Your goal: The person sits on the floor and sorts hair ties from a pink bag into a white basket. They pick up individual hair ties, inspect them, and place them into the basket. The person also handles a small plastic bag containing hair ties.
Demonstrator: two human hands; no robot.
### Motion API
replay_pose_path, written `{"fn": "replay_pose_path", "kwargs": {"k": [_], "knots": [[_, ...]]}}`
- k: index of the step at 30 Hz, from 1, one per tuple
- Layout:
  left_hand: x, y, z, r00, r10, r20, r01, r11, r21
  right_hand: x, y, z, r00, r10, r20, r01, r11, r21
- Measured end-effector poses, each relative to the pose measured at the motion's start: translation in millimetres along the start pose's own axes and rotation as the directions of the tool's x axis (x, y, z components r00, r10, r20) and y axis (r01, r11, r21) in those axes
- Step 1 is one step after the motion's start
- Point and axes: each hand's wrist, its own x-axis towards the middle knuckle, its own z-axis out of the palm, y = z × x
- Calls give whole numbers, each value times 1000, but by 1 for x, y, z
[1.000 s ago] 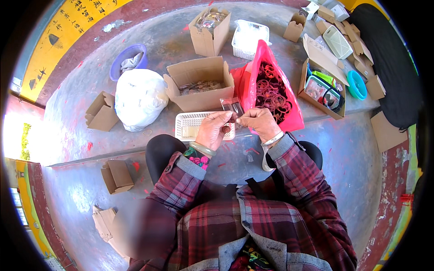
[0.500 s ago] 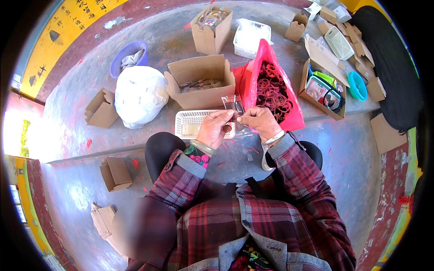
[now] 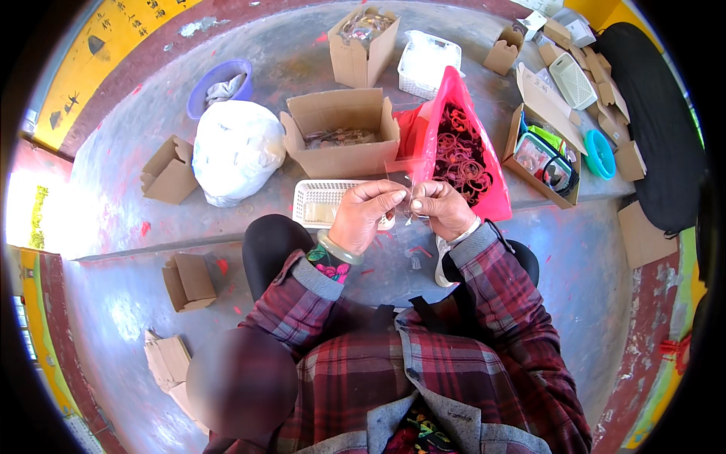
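Both hands meet over a small clear plastic bag (image 3: 406,168), its see-through film standing up between them. My left hand (image 3: 361,215) pinches the bag's left side between thumb and fingers. At its right side, my right hand (image 3: 446,209) grips the film with thumb and bent forefinger. What the bag holds, if anything, is hard to make out. Just under and beside the left hand lies a white perforated basket (image 3: 308,204) with flat clear sleeves in it. Close behind the right hand stands a bright pink bag (image 3: 495,198) full of dark red and pink loops, perhaps hair ties.
Beyond my hands stands an open cardboard box (image 3: 344,160) with small clear packets. To its left sits a stuffed white plastic bag (image 3: 236,155); a purple basin (image 3: 198,98) lies behind. At right are a box of odds and ends (image 3: 556,193) and a turquoise basin (image 3: 592,155).
The dark piece seen near my left fingers and in the film no longer shows. My hands have drawn closer together on the bag, and the view has shifted slightly.
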Motion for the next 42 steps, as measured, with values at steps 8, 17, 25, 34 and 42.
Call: {"fn": "replay_pose_path", "kwargs": {"k": [8, 17, 25, 34, 42], "knots": [[-7, 2, 3, 985, 160, 59, -169, 963, 209, 0, -1, 2, 996, -24, 85, 27, 999, -32], [-4, -1, 2, 992, 122, -32, -114, 977, 180, 1, -3, 6, 995, -54, 79, 61, 994, -87], [-4, -5, -1, 990, 121, -77, -110, 986, 128, 3, 1, 6, 998, -57, 39, 60, 994, -90], [1, -10, -5, 986, 98, -132, -80, 988, 133, 6, 6, 1, 995, -76, -58, 66, 987, -149], [6, -21, 0, 969, 122, -214, -44, 940, 337, 1, -6, 10, 770, -623, -136, 55, 278, -959]]}}
